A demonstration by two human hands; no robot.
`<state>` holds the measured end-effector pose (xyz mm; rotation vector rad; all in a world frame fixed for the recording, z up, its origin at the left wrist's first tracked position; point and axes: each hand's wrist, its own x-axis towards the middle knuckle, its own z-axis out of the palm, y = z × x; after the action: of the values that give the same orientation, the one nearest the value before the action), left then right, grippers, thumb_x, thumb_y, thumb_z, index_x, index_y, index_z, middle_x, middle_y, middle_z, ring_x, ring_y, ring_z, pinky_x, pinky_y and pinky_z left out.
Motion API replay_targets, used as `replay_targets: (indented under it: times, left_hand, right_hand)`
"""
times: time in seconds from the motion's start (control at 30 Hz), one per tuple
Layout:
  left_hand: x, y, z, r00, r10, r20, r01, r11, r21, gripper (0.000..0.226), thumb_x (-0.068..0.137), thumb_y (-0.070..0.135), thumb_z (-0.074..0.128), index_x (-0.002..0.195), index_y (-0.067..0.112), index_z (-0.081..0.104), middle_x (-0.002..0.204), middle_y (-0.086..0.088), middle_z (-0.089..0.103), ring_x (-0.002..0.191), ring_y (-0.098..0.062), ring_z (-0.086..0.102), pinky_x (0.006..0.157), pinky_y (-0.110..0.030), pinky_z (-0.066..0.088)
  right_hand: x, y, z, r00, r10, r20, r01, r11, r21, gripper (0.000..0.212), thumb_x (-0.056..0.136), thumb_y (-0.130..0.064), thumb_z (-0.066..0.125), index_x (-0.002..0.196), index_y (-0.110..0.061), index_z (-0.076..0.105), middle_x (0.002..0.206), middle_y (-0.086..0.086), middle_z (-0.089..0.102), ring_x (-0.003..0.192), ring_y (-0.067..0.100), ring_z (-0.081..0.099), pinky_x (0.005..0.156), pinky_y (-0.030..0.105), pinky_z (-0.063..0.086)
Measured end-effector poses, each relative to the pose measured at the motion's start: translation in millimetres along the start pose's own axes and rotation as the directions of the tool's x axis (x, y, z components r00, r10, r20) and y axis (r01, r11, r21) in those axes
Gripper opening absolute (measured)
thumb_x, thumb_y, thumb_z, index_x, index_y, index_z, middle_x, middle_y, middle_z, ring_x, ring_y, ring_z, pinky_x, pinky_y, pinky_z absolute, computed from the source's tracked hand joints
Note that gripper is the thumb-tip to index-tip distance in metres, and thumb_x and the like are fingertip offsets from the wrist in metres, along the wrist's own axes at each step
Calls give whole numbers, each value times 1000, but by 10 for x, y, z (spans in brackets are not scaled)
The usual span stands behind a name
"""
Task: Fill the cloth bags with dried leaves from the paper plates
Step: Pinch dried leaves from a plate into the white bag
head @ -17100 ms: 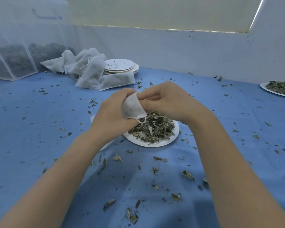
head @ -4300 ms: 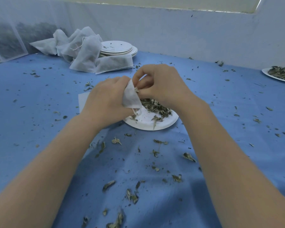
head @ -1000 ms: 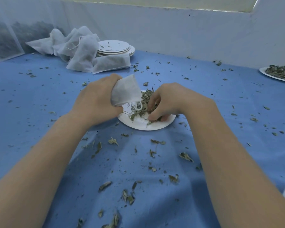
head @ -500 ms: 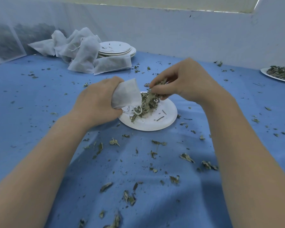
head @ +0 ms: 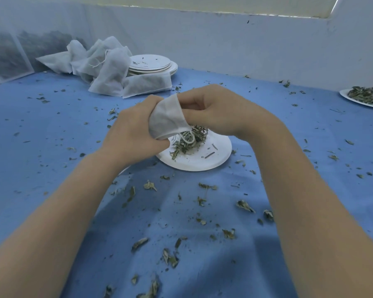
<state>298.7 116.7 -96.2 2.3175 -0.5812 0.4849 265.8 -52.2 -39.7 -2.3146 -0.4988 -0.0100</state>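
From the head camera, the left hand (head: 134,130) is curled tightly around a small white cloth bag (head: 167,118), held just above the near paper plate (head: 202,160). The right hand (head: 220,110) has its fingers (head: 194,104) bunched and pressed at the bag's opening; whether they pinch leaves cannot be told. A small heap of dried leaves (head: 190,140) lies on the plate below the bag, with its drawstring (head: 187,139) dangling onto them. Crumbs of leaf dot the blue tablecloth (head: 52,130). Behind lie a pile of bags (head: 108,63), stacked plates (head: 151,64) and, far right, another plate of leaves (head: 366,96).
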Motion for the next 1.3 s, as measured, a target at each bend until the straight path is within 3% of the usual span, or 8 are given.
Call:
replay_targets:
  times: [0.13, 0.27, 0.4, 0.53, 0.83, 1.0, 1.17, 1.3]
  left_hand:
    - [0, -7, -16, 1000, 1, 7, -1, 1000, -8, 56, 64, 14, 72, 115, 26, 53, 89, 9, 59, 83, -16, 53, 68, -32, 44]
    - [-1, -4, -25, 1000, -6, -10, 6, 1000, -13, 56, 63, 13, 72, 114, 27, 53, 82, 15, 54, 81, -13, 52, 66, -29, 40]
    - [-2, 1, -29, 1000, 15, -24, -15, 1000, -9, 54, 63, 15, 74, 112, 28, 53, 82, 15, 56, 80, -12, 52, 64, -28, 41]
    - [-6, 11, -4, 999, 34, -40, -34, 999, 8, 50, 62, 16, 74, 107, 24, 56, 84, 11, 58, 79, -16, 54, 64, -31, 44]
    - [2, 28, -20, 1000, -4, -15, 5, 997, 79, 44, 63, 21, 73, 104, 24, 56, 80, 9, 57, 83, -24, 57, 72, -42, 49]
    - [36, -68, -86, 999, -54, -2, 54, 988, 146, 50, 66, 22, 71, 112, 29, 52, 89, 9, 56, 89, -25, 55, 70, -35, 45]
    - [44, -109, -68, 996, -83, 41, 76, 987, 143, 50, 70, 24, 72, 114, 28, 50, 101, 4, 60, 96, -27, 54, 77, -37, 45]
    - [58, -134, -70, 996, -82, 30, 77, 986, 146, 49, 69, 25, 72, 113, 30, 50, 94, 9, 56, 94, -25, 54, 74, -35, 44]
  right_hand:
    - [-37, 2, -59, 998, -12, 61, 3, 989, 146, 30, 90, -3, 52, 104, -25, 68, 111, 2, 69, 107, 16, 62, 87, 27, 53]
    - [53, 11, 32, 980, 31, -198, -15, 996, 83, 16, 77, -11, 69, 87, -23, 70, 85, -13, 70, 66, -8, 60, 55, 6, 44]
    - [124, -11, 151, 930, 10, -367, -43, 996, -83, 22, 77, -5, 63, 74, -25, 70, 65, -15, 63, 62, -3, 58, 58, 9, 47]
    - [144, -45, 243, 952, 6, -307, -55, 987, -153, 20, 83, -7, 57, 90, -14, 75, 86, 7, 72, 86, 21, 65, 70, 29, 48]
    - [121, -26, 270, 998, 4, -62, -8, 998, -64, 20, 90, -13, 54, 77, -6, 67, 56, -1, 47, 47, 3, 38, 47, 12, 30]
    - [50, 201, 68, 958, 90, -272, -4, 953, 302, 24, 87, -6, 56, 90, -23, 73, 85, -7, 74, 86, 8, 67, 83, 23, 54]
    - [122, 479, 121, 946, 221, -239, -287, 912, -292, 61, 87, 7, 32, 129, -30, 55, 139, -10, 49, 122, 11, 47, 81, 13, 38]
    - [129, 526, 200, 956, 286, -59, -286, 876, -388, 72, 84, 9, 29, 133, -40, 47, 148, -7, 37, 126, 16, 40, 86, 22, 39]
